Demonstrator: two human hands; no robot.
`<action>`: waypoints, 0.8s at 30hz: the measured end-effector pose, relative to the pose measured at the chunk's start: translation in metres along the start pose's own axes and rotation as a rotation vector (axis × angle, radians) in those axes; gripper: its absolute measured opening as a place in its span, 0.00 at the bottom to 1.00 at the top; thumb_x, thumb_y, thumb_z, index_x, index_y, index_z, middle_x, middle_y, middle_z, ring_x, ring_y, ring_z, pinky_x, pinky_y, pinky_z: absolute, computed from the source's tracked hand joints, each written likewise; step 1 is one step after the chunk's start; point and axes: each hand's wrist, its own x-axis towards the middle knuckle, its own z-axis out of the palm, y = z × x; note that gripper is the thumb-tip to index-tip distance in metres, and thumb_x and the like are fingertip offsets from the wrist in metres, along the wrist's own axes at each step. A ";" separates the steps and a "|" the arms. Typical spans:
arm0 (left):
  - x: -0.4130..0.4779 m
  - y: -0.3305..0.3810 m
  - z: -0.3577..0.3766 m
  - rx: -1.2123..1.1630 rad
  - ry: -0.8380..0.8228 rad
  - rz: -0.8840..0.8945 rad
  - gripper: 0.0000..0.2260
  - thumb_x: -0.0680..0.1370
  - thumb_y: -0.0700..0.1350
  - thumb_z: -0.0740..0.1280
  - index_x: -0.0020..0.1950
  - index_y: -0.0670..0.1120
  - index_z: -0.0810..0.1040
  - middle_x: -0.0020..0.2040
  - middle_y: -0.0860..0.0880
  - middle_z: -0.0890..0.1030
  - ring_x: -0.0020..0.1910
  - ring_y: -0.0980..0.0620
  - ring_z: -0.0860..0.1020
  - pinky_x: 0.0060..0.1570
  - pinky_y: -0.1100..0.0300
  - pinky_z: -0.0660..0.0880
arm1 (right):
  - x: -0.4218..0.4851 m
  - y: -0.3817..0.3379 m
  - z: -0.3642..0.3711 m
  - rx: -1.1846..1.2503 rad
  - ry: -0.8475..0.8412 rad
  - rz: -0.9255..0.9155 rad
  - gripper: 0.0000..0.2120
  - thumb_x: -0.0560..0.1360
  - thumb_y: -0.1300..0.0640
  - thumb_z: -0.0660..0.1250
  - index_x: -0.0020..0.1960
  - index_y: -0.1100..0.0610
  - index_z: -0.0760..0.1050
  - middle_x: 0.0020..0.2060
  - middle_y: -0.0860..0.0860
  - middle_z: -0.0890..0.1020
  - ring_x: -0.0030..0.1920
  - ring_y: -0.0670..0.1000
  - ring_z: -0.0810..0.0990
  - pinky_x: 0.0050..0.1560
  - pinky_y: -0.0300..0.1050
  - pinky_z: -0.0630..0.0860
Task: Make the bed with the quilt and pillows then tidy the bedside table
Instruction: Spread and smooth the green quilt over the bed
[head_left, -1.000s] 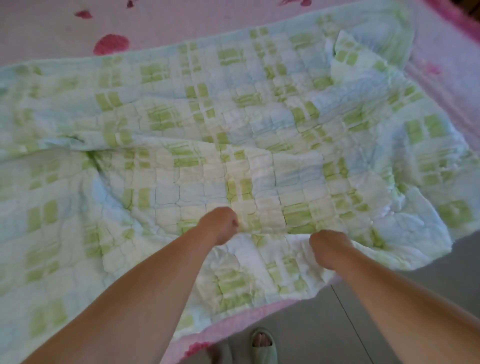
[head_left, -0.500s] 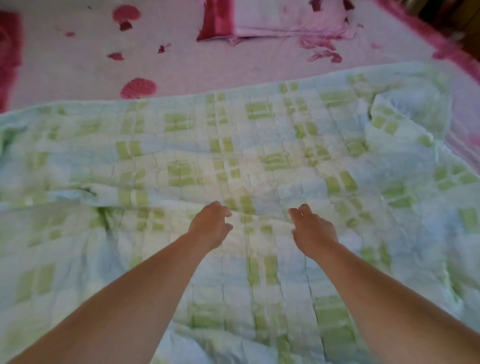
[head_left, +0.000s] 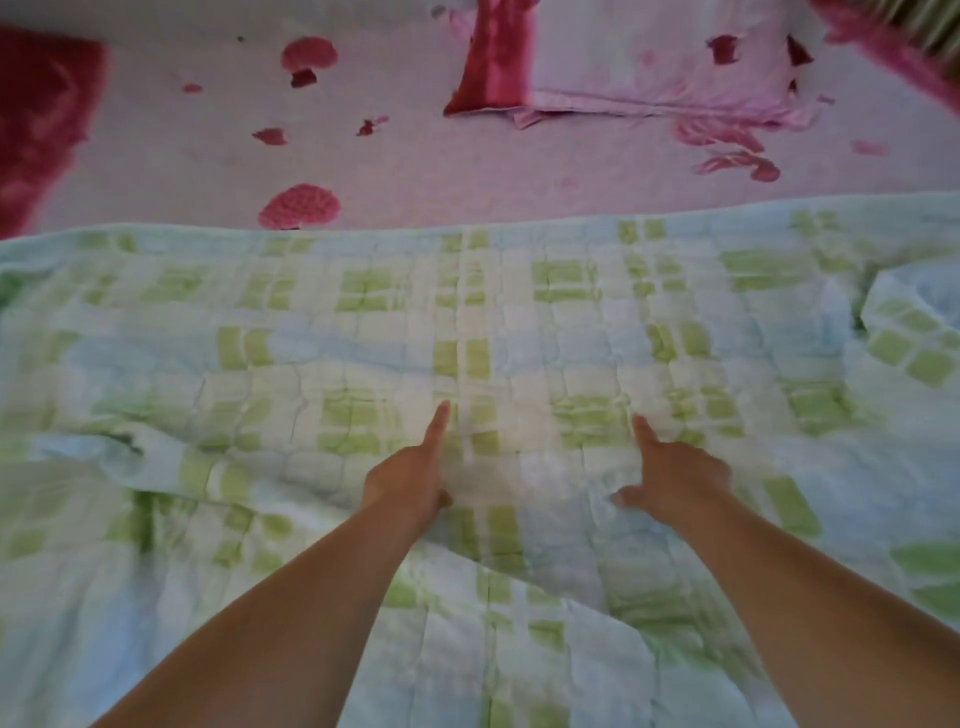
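On green quilt (head_left: 260, 338): left hand (head_left: 408, 483), right hand (head_left: 675, 478), fingers straight; pink pillow (head_left: 649, 57) beyond.

The bed (head_left: 519, 176) fills nearly the whole view, its pale pink sheet (head_left: 156, 171) scattered with red flower prints; a deep red patch (head_left: 41, 119) lies at its far left edge. Soft, even light falls across it; a blurred striped strip (head_left: 941, 25) shows in the top right corner.

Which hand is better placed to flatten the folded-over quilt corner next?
Probably the right hand: the folded corner lies on its side of the quilt, while the left hand would have to reach across.
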 end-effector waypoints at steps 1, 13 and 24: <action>0.009 0.005 0.003 -0.023 0.005 -0.006 0.48 0.75 0.48 0.70 0.75 0.62 0.33 0.43 0.48 0.76 0.40 0.50 0.77 0.39 0.57 0.73 | 0.008 -0.002 0.004 0.008 -0.017 -0.014 0.46 0.72 0.35 0.65 0.78 0.46 0.40 0.66 0.52 0.74 0.64 0.54 0.74 0.56 0.48 0.71; 0.062 0.020 0.004 -0.227 0.063 -0.051 0.03 0.78 0.44 0.61 0.51 0.49 0.69 0.47 0.44 0.79 0.38 0.42 0.80 0.38 0.51 0.80 | 0.029 -0.007 0.028 0.173 0.168 -0.030 0.15 0.82 0.51 0.54 0.65 0.52 0.70 0.58 0.56 0.80 0.58 0.56 0.79 0.52 0.46 0.73; 0.110 0.047 -0.074 -0.534 0.576 0.115 0.05 0.81 0.46 0.57 0.54 0.47 0.65 0.42 0.45 0.78 0.42 0.40 0.78 0.37 0.50 0.74 | 0.097 -0.017 -0.057 0.647 0.885 -0.070 0.11 0.80 0.58 0.56 0.54 0.63 0.73 0.46 0.64 0.81 0.47 0.62 0.80 0.41 0.49 0.67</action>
